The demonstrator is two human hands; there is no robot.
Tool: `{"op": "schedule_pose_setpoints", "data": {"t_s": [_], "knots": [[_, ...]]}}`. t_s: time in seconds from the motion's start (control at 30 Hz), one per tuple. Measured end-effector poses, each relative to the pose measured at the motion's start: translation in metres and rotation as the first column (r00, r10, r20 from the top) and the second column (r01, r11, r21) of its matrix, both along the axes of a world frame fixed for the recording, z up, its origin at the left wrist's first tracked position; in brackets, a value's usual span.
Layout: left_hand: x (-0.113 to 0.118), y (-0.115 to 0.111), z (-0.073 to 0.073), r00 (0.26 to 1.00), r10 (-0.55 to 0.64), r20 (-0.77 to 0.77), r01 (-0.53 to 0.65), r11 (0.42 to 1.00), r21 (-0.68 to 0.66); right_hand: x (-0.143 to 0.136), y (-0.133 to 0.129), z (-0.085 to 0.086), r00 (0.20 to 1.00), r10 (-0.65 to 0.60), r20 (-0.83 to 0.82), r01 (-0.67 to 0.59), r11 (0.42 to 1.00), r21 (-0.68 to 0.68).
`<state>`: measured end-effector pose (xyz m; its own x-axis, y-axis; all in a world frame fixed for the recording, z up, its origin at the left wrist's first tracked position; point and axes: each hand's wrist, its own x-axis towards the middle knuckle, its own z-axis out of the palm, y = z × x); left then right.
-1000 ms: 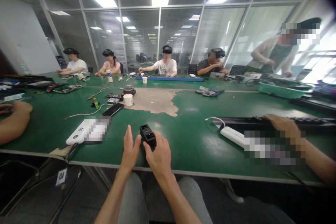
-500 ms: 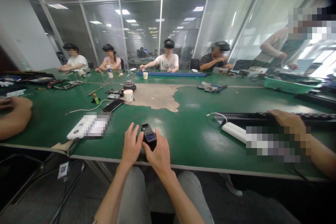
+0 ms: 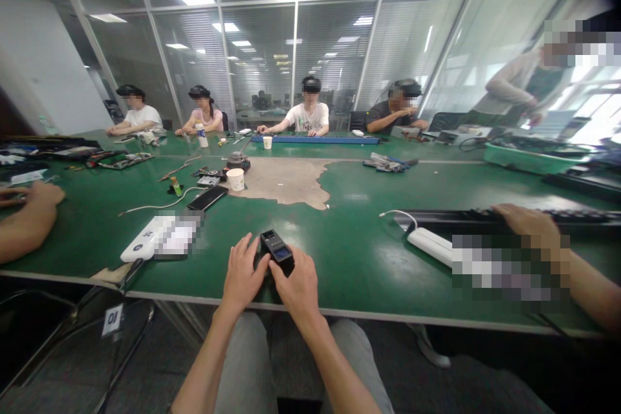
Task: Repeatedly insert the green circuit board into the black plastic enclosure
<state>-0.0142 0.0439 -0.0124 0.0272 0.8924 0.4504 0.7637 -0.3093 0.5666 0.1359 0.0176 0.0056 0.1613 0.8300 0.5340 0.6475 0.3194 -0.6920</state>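
A small black device [image 3: 277, 251] with a little screen stands on the green table [image 3: 349, 259] near its front edge. Around its right side and near end are the thumb and fingers of my right hand [image 3: 299, 281]. On the other side, my left hand [image 3: 241, 272] rests by the device, its fingers spread and its thumb beside the lower left of the device. Whether that thumb touches it is hard to tell.
To the left lie a white power bank [image 3: 145, 239] and a black phone [image 3: 207, 197], with a paper cup [image 3: 235, 179] behind. At right are a white power strip [image 3: 429, 247] and a person's hand [image 3: 528, 223]. Several people sit around the table.
The device has shifted slightly right and turned a little between my hands. The view has moved slightly. At the far left, a person's hand has moved a little to the right.
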Motion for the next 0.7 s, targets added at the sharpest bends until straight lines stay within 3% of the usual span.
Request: {"op": "schedule_pose_setpoints", "data": {"t_s": [0.27, 0.5, 0.7], "knots": [[0.001, -0.001, -0.002, 1.0, -0.01, 0.027, 0.01, 1.0, 0.006, 0.028, 0.015, 0.031, 0.976, 0.039, -0.215, -0.034, 0.999, 0.025], [0.01, -0.007, 0.005, 0.99, -0.056, -0.132, 0.049, 0.997, -0.059, 0.067, 0.031, 0.005, 0.999, -0.032, 0.015, 0.033, 0.999, -0.013], [0.016, -0.01, 0.011, 0.977, -0.058, -0.206, 0.046, 0.997, -0.061, 0.073, 0.032, -0.01, 0.995, -0.045, 0.09, 0.052, 0.996, -0.077]]}}
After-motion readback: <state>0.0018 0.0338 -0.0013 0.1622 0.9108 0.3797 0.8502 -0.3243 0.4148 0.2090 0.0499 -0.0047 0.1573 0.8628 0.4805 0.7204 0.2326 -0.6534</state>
